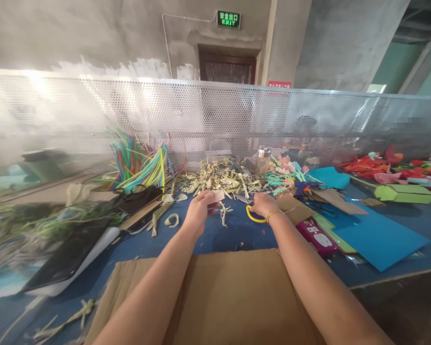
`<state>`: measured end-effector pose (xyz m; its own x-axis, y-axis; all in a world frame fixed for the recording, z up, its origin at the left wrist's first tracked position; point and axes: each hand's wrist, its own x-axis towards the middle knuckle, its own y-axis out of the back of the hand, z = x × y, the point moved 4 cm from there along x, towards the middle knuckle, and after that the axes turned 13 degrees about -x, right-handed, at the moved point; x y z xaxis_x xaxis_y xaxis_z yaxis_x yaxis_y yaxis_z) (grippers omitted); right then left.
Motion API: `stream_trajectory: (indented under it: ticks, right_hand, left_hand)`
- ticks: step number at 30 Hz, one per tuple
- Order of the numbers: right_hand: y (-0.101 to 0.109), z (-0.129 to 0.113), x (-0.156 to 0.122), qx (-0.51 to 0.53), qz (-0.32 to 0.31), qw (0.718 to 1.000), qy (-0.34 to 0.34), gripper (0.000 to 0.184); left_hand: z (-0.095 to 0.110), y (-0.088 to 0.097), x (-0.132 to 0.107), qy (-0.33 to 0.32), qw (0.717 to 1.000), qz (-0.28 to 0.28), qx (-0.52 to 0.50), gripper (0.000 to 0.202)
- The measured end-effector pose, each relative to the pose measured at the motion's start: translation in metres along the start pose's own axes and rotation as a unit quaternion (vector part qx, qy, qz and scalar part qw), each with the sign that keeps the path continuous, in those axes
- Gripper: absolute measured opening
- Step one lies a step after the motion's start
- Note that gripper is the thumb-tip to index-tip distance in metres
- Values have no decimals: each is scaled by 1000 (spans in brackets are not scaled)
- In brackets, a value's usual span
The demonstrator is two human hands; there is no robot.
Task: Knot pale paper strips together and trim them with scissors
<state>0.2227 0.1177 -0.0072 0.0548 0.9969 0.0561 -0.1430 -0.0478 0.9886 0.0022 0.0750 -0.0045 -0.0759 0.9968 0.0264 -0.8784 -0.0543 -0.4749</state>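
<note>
My left hand (200,209) is closed on a small pale piece of paper (218,195), held above the blue table (233,230). My right hand (263,204) grips yellow-handled scissors (253,214), whose blades point left toward the paper piece. A gold bracelet sits on my right wrist. Just beyond both hands lies a heap of pale cut paper strips (222,177). A curled scrap (172,220) lies on the table left of my left hand.
A brown cardboard sheet (215,297) lies under my forearms. Coloured straws (140,160) stand at the left, a tablet (72,254) lower left, blue sheets (377,237), a pink box (318,237) and a green box (404,193) at the right. A perforated metal screen (215,115) backs the table.
</note>
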Motion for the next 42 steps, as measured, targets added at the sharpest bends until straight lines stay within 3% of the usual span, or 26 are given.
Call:
stream_trajectory:
  ticks: [3, 5, 7, 9, 11, 12, 16, 22, 27, 33, 42]
  right_hand:
    - [13, 1, -6, 2, 50, 999, -20, 16]
    - [25, -6, -12, 101, 113, 988, 12, 20]
    - [32, -21, -18, 280, 137, 946, 88, 30]
    - [32, -39, -23, 444, 108, 875, 160, 39]
    - [30, -53, -25, 521, 87, 826, 199, 37]
    - [29, -57, -25, 531, 90, 816, 210, 33]
    - [27, -60, -24, 515, 104, 823, 215, 17]
    - [33, -56, -30, 485, 117, 838, 220, 16]
    - [36, -57, -32, 492, 118, 834, 220, 14]
    - [36, -57, -30, 581, 74, 783, 210, 3]
    - [33, -56, -28, 657, 61, 715, 230, 10]
  left_hand:
    - [1, 2, 1, 0, 1000, 10, -26, 32]
    - [2, 2, 0, -17, 1000, 7, -17, 31]
    - [2, 1, 0, -35, 999, 2, 15, 28]
    - [1, 0, 0, -49, 997, -6, 53, 27]
    - [-1, -2, 1, -55, 994, -19, 91, 27]
    - [-2, -2, 1, -57, 992, -25, 110, 27]
    - [-3, -2, 5, -75, 976, -48, 197, 28]
    - [4, 2, 6, -153, 933, -51, 323, 30]
    - [8, -1, 4, -138, 952, -75, 263, 25]
    - [15, -3, 1, -159, 948, -70, 268, 22]
    - [22, -6, -5, -87, 990, -81, 80, 25]
